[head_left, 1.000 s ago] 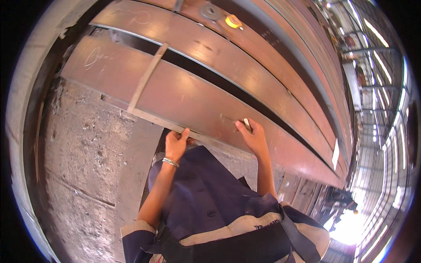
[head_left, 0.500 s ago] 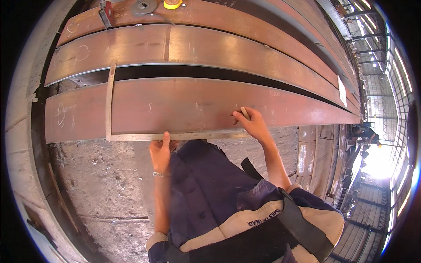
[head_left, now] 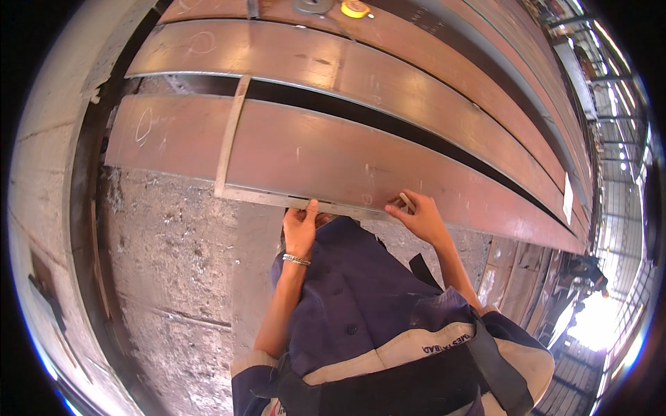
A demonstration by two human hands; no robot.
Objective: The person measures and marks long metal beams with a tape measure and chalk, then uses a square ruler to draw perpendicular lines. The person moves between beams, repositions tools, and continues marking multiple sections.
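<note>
- Fingers of the left hand [head_left: 300, 229] curl over the near edge of the steel plate [head_left: 312, 156], thumb up top, pinching the long arm of a metal square [head_left: 232, 139] flat against the plate edge.
- Right hand [head_left: 422, 216] rests on the same plate a little way along, its fingers pressed together around a small pale marking stick [head_left: 406, 202] (chalk or soapstone, I cannot tell which) with the tip touching the rusty surface.
- Metal square lies in an L: one arm runs across the plate away from the person, the other follows the near edge toward the left hand.
- Silver bracelet [head_left: 297, 260] sits on the left wrist.
- Steel plate is long and brown, with faint chalk scribbles near its left end; a second plate [head_left: 347, 69] lies beyond it across a dark gap.
- Yellow tape measure [head_left: 356, 8] sits at the far edge, well apart from both hands.
- Concrete floor [head_left: 166, 243] shows below, rough and stained.
</note>
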